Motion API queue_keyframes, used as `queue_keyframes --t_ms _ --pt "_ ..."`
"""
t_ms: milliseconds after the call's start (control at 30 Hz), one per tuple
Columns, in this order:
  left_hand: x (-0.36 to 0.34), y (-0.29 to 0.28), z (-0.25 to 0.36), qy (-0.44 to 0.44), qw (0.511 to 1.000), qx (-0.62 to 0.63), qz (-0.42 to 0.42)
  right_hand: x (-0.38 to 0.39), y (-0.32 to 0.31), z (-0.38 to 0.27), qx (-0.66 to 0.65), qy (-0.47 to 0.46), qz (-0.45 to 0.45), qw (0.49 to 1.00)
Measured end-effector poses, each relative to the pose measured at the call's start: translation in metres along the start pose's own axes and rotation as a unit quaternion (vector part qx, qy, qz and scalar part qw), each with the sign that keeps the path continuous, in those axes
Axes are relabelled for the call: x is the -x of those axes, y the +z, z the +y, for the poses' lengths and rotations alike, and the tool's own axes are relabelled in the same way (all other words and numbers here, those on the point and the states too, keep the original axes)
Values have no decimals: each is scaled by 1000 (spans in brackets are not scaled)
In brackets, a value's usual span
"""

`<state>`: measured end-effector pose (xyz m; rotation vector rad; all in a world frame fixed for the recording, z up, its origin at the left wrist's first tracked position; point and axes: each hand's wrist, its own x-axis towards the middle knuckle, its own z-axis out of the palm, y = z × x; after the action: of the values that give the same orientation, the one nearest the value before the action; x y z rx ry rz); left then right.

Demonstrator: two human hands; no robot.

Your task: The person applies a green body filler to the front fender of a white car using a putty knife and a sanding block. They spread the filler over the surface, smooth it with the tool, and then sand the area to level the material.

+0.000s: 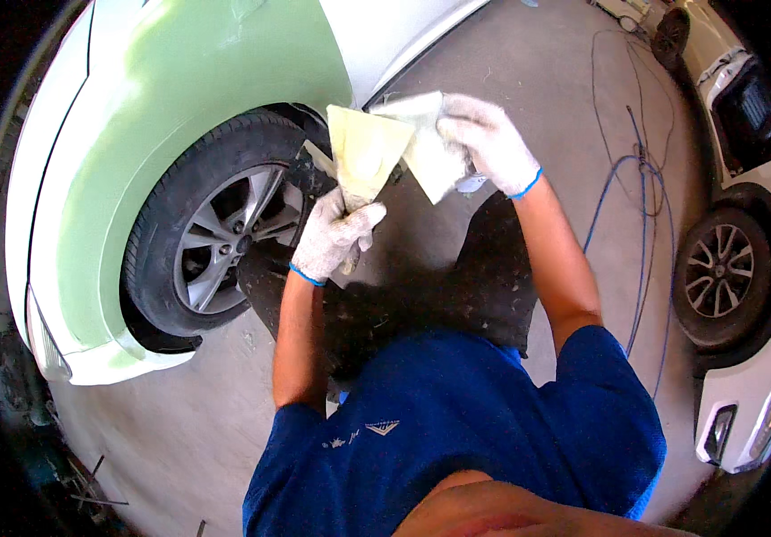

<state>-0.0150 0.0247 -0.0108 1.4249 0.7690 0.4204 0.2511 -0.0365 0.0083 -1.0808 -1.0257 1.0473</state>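
Note:
My left hand (pixel 327 237), in a white knit glove with a blue cuff, is closed around the handle of a putty knife (pixel 366 148). The flared blade points up and is pale yellow all over. Opposite it, my gloved right hand (pixel 488 139) grips a whitish flat sheet (pixel 435 148) with straight edges; whether it is card, paper or plastic I cannot tell. Sheet and blade overlap or meet at one edge. Both are in front of a car fender (pixel 197 67) with a broad light green patch over the wheel arch.
The fender's tyre (pixel 157 237) and alloy wheel (pixel 215 242) stand at my left, close to my left hand. A blue hose (pixel 614 170) and thin cables lie looped on the concrete floor at right. Another white car (pixel 748 385) is parked along the right side.

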Motion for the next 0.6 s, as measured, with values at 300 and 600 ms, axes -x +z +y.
queue_keyframes --t_ms 300,600 --pt "9 4 -2 -9 999 48 -25 4 -8 24 47 39 31 998" --pt "14 5 -5 -41 997 55 -22 11 -4 28 -59 59 13 996"
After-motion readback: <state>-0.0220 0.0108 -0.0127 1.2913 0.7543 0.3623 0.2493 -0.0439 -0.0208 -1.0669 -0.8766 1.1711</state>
